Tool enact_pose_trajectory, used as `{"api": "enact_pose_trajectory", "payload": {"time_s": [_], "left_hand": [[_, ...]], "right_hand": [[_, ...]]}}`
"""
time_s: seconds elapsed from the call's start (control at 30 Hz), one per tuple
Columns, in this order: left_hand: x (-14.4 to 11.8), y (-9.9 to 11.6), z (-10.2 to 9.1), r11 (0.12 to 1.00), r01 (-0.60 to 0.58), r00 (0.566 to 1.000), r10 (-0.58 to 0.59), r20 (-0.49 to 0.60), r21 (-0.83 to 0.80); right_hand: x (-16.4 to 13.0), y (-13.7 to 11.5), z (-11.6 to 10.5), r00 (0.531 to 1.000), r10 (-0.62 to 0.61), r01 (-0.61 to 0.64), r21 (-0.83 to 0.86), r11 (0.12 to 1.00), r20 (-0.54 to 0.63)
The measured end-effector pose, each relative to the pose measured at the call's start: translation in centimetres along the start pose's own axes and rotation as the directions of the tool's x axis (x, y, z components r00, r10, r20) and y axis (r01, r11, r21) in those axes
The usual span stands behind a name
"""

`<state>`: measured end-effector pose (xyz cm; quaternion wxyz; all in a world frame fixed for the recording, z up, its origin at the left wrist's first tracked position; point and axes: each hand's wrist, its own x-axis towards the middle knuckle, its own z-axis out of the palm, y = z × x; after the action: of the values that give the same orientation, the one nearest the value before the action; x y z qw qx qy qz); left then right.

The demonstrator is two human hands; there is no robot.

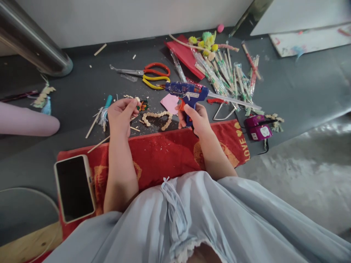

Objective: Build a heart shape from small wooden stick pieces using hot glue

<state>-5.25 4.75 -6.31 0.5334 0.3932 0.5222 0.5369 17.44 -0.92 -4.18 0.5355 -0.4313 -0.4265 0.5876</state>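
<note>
My right hand (195,118) grips the handle of a blue glue gun (186,92), whose nozzle points left and whose clear glue stick (233,101) juts out to the right. My left hand (120,116) pinches a small pale piece (137,99) between thumb and fingers, just left of the gun's nozzle. Between my hands, a heart shape made of pale bits (157,119) lies on the dark floor, with crumbs around it.
Red-and-yellow scissors (152,75), red paper (183,54), pompoms (205,40) and several wrapped sticks (230,73) lie beyond. A purple device (257,128) sits right. A phone (74,188) rests on the red cloth (159,153). Another person's pink-clad limb (27,122) lies left.
</note>
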Motion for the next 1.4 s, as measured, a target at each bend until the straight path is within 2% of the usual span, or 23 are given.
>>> {"api": "enact_pose_trajectory", "payload": {"time_s": [0.33, 0.8, 1.0, 1.4], "left_hand": [[-0.3, 0.6, 0.4, 0.998, 0.052, 0.999, -0.052, -0.012, -0.038], [-0.7, 0.3, 0.1, 0.996, 0.017, 0.994, -0.007, 0.106, -0.089], [-0.9, 0.5, 0.3, 0.995, -0.002, 0.990, 0.016, 0.138, -0.102], [-1.2, 1.0, 0.6, 0.994, 0.033, 0.982, -0.013, 0.190, -0.107]], "right_hand": [[-0.3, -0.2, 0.2, 0.999, 0.005, -0.004, -0.014, 1.000, 0.045], [-0.6, 0.5, 0.5, 0.971, 0.032, -0.035, 0.008, 0.999, 0.238], [-0.7, 0.8, 0.4, 0.962, 0.024, -0.029, 0.018, 0.999, 0.273], [-0.4, 1.0, 0.4, 0.956, -0.004, -0.004, 0.025, 1.000, 0.293]]}}
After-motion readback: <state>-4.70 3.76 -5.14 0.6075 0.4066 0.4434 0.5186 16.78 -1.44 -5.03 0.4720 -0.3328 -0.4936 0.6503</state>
